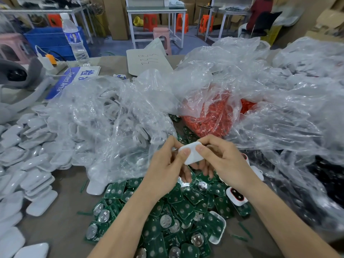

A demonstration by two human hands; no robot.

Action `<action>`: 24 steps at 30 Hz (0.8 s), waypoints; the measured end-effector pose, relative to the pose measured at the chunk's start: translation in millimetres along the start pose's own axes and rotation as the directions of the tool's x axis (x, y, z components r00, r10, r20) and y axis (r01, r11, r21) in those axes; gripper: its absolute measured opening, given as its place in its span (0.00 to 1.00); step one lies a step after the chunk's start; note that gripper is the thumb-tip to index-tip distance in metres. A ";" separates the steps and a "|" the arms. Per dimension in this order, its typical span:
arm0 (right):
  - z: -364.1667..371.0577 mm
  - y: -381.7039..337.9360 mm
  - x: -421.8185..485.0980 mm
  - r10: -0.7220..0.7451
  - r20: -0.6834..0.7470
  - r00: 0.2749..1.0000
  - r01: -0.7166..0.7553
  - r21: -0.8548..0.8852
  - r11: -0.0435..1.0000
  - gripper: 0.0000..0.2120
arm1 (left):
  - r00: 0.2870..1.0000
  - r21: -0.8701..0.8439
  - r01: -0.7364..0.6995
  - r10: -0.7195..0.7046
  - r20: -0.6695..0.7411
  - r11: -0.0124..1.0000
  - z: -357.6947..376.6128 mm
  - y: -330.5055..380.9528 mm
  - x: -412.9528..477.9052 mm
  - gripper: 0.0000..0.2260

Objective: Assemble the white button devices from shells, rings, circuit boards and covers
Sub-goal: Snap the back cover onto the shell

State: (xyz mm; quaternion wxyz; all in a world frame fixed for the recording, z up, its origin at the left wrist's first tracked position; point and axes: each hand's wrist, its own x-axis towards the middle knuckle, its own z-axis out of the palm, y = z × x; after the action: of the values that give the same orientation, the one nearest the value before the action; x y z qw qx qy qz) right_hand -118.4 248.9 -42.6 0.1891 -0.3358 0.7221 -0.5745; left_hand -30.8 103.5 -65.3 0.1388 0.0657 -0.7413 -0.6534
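One white device [191,154] was held mid-frame above the boards [178,207], clear of the table [61,224]. It was gripped by both hands: left hand [165,162] and right hand [223,161] were each closed on it, thumbs laid flat on the top face, fingers curled under it. The underside was hidden. A press-together of the halves was judged likely.

Handling, judged:
- The device was taken as light, stiff moulded plastic, smooth and glossy, so somewhat slippery. It was best held by the short edges with support from below, thumbs kept for pressing the face. A snap fit could be cocked if pressed at one corner only.
- Boards were judged thin, rigid and light, with metal coin-cell clips standing proud, so better picked up by the edges.
- Rings [212,118] were judged small and light. Stiffness could not be told.

Counts:
- Device in hand: one.
- Boards: dozens heaped, too overlapped for an exact count.
- White parts [28,164]: dozens stacked at left, more inside the clear bag [115,112]. Shells and covers could not be told apart.
- Rings: one bagful of red, uncountable.
- One shell with a red ring fitted [237,196] was seen beside the right wrist, and a second was partly hidden behind the right hand.
- One shell with a board seated [216,228] lay at lower right.
- One loose white piece [95,187] lay at the bag's edge.
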 end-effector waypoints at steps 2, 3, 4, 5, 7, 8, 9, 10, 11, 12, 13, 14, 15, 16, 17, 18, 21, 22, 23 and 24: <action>-0.7 -0.2 1.2 -0.018 0.000 1.000 0.018 -0.071 0.997 0.05 | 1.000 0.026 -0.023 0.023 0.021 0.999 -0.5 -0.3 -0.9 0.07; -0.9 -0.4 1.9 -0.022 0.010 1.000 0.023 -0.104 0.994 0.05 | 0.999 0.038 -0.034 0.033 0.033 0.999 -0.9 0.3 -1.3 0.07; -0.9 -0.5 2.2 -0.029 0.024 0.999 0.032 -0.133 0.991 0.05 | 0.998 0.046 -0.046 0.044 0.044 0.998 -1.3 1.1 -1.7 0.07; -0.9 -0.7 2.1 -0.038 0.043 0.998 0.044 -0.151 0.988 0.05 | 0.997 0.046 -0.058 0.055 0.049 0.997 -1.8 1.8 -2.1 0.07; 0.4 -1.0 2.0 -0.065 0.074 0.995 0.076 -0.164 0.984 0.06 | 0.996 0.029 -0.078 0.077 0.048 0.997 -2.8 3.2 -3.0 0.08; 1.8 -0.8 2.4 -0.078 0.070 0.995 0.089 -0.174 0.981 0.06 | 0.995 0.022 -0.087 0.086 0.043 0.996 -3.1 3.5 -3.0 0.08; 3.6 -0.2 2.7 -0.087 0.053 0.995 0.096 -0.187 0.978 0.06 | 0.995 0.020 -0.092 0.091 0.036 0.996 -3.4 3.2 -3.0 0.08; 5.5 0.8 3.1 -0.094 0.030 0.995 0.098 -0.197 0.975 0.06 | 0.995 0.022 -0.092 0.091 0.028 0.996 -3.2 2.3 -3.1 0.08; 7.0 1.7 3.4 -0.100 0.003 0.995 0.099 -0.202 0.974 0.06 | 0.996 0.028 -0.087 0.087 0.017 0.996 -3.2 1.5 -2.7 0.07; 8.1 2.2 3.7 -0.101 -0.024 0.995 0.094 -0.195 0.976 0.05 | 0.997 0.038 -0.079 0.079 0.001 0.996 -3.4 1.0 -2.2 0.07; 8.4 2.5 4.0 -0.092 -0.053 0.994 0.081 -0.176 0.981 0.05 | 0.997 0.049 -0.072 0.073 -0.022 0.996 -3.0 0.7 -1.5 0.06; 8.3 2.5 3.8 -0.074 -0.082 0.994 0.062 -0.138 0.989 0.04 | 0.996 0.074 -0.070 0.074 -0.054 0.995 -2.8 0.4 -1.1 0.04; 8.7 2.1 3.1 -0.044 -0.118 0.992 0.035 -0.073 0.997 0.04 | 0.991 0.120 -0.078 0.090 -0.100 0.990 -2.4 0.0 -1.1 0.04; 9.7 1.0 2.4 0.002 -0.156 0.988 0.003 0.029 1.000 0.05 | 0.981 0.180 -0.090 0.119 -0.156 0.980 -1.4 -0.5 -1.1 0.05; 11.3 0.0 1.5 0.059 -0.178 0.982 -0.028 0.172 0.985 0.06 | 0.968 0.237 -0.102 0.151 -0.199 0.966 -0.5 -0.5 -1.1 0.06; 13.9 -0.8 0.9 0.118 -0.176 0.977 -0.054 0.333 0.941 0.10 | 0.958 0.286 -0.120 0.186 -0.217 0.951 0.8 0.5 -1.1 0.09; 18.1 -1.6 -1.0 0.206 -0.174 0.963 -0.073 0.568 0.820 0.13 | 0.947 0.312 -0.193 0.260 -0.189 0.930 6.8 3.6 -3.3 0.11; 17.3 -1.8 -2.0 0.209 -0.182 0.961 -0.072 0.561 0.824 0.11 | 0.954 0.260 -0.183 0.236 -0.187 0.948 7.7 5.1 -4.2 0.10; 15.7 -2.6 -3.2 0.198 -0.188 0.962 -0.069 0.535 0.842 0.10 | 0.962 0.202 -0.155 0.195 -0.193 0.967 7.7 6.2 -4.5 0.10; 13.0 -3.4 -4.7 0.178 -0.190 0.965 -0.065 0.487 0.871 0.11 | 0.968 0.153 -0.123 0.153 -0.199 0.980 7.4 6.8 -4.4 0.11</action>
State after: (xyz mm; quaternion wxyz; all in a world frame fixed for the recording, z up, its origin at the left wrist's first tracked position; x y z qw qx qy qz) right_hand -105.6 242.7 -43.4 0.2171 -0.1642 0.5953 -0.7560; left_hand -28.2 112.7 -59.9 0.2565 0.0921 -0.7692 -0.5780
